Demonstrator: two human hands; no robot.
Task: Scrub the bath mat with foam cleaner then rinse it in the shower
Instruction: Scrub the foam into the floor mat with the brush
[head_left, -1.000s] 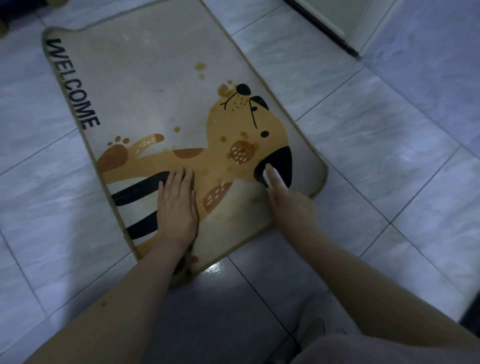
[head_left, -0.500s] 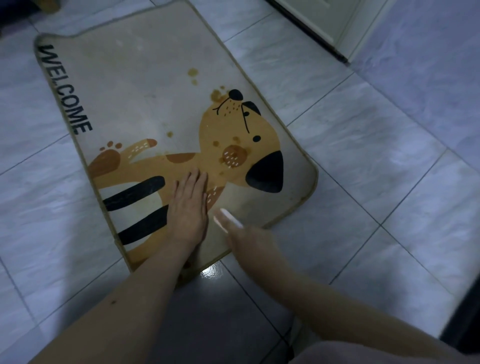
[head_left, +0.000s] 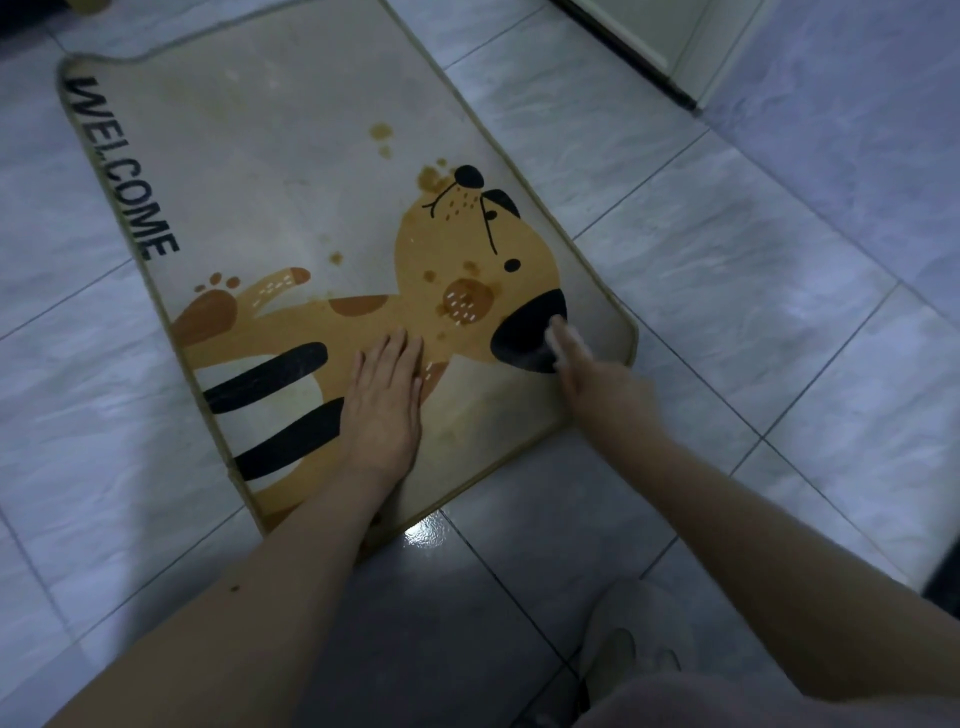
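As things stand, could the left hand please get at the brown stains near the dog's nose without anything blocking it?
Probably yes. The left hand lies flat on the mat, and the stains sit farther up the same bare surface with nothing between. The right hand, off to the side with something white, is not in the way.

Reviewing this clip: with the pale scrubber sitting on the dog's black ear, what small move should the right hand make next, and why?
Probably drag the pale scrubber back toward the near edge of the bath mat. The right hand has it at the black ear, the beige patch just below looks darker and soiled, and the left hand lies flat, pinning the mat for a stroke.
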